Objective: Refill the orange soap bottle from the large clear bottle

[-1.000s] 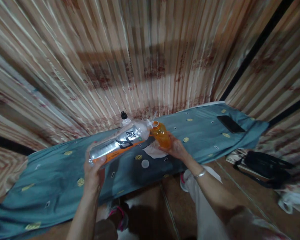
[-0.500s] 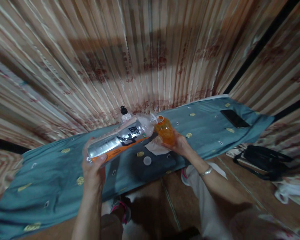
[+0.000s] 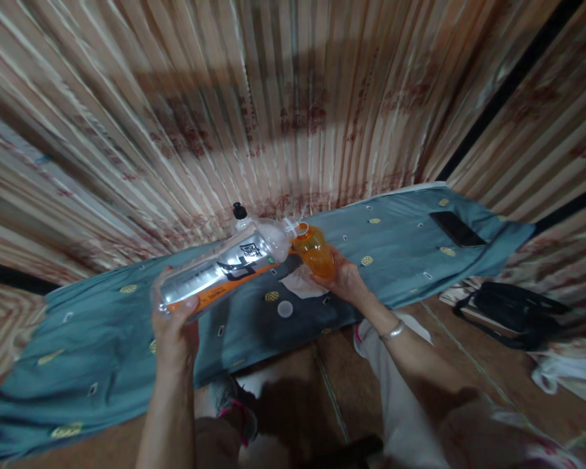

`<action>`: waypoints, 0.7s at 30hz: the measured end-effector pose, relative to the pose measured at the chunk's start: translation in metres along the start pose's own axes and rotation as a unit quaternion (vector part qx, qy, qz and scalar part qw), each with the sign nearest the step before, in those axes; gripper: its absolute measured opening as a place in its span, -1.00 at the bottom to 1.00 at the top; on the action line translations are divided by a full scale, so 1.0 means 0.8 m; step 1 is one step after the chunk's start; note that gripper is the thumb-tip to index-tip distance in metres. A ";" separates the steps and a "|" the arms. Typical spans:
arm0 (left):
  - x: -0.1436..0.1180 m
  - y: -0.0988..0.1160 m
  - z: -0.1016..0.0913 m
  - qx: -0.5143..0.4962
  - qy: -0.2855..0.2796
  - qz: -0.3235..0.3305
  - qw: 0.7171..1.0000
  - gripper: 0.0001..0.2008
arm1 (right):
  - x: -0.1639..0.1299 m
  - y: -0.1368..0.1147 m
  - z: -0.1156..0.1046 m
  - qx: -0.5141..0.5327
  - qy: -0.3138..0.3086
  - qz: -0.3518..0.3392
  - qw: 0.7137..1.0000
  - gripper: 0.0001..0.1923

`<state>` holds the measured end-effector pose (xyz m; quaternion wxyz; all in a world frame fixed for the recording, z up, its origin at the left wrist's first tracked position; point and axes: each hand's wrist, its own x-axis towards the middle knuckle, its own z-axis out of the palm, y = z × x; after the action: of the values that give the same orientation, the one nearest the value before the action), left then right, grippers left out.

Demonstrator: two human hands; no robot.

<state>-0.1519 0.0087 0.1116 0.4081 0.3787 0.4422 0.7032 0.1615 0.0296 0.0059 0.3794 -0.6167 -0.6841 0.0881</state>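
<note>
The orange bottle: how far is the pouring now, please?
Done: the white cap lies off on the blue cloth. In hand: the left hand tips the large clear bottle into the orange bottle, held by the right hand. Left: orange liquid remains in the large bottle.

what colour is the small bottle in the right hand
Orange, translucent; the small bottle in the right hand shows best in the head view.

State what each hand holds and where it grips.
The left hand grips the large clear bottle at its base end, tilted toward the small orange bottle, which the right hand holds around its lower body.
</note>
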 end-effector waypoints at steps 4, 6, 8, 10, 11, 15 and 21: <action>0.000 -0.001 -0.001 0.000 -0.004 -0.006 1.000 -0.29 | 0.000 -0.002 0.000 0.007 0.003 0.000 1.000 -0.18; 0.000 -0.003 -0.004 -0.002 0.000 -0.011 1.000 -0.30 | -0.001 -0.004 -0.001 0.014 0.001 0.000 1.000 -0.20; 0.000 -0.006 -0.007 -0.005 0.003 -0.010 1.000 -0.32 | -0.002 -0.005 -0.001 0.016 0.002 0.000 1.000 -0.21; 0.002 -0.009 -0.011 -0.007 0.005 0.004 1.000 -0.37 | -0.002 -0.006 -0.001 0.012 0.006 0.000 1.000 -0.22; 0.003 -0.011 -0.013 -0.006 0.003 0.013 1.000 -0.40 | -0.002 -0.007 -0.001 0.009 0.007 -0.001 1.000 -0.22; 0.007 -0.015 -0.019 0.007 -0.031 0.041 0.999 -0.53 | 0.000 -0.008 0.001 -0.012 0.012 -0.006 1.000 -0.21; 0.005 -0.011 -0.016 -0.009 0.004 0.045 0.999 -0.44 | 0.000 -0.007 0.001 -0.018 0.010 -0.017 1.000 -0.24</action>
<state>-0.1625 0.0107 0.1000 0.3778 0.3914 0.4203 0.7262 0.1571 0.0286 0.0088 0.3764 -0.6126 -0.6921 0.0633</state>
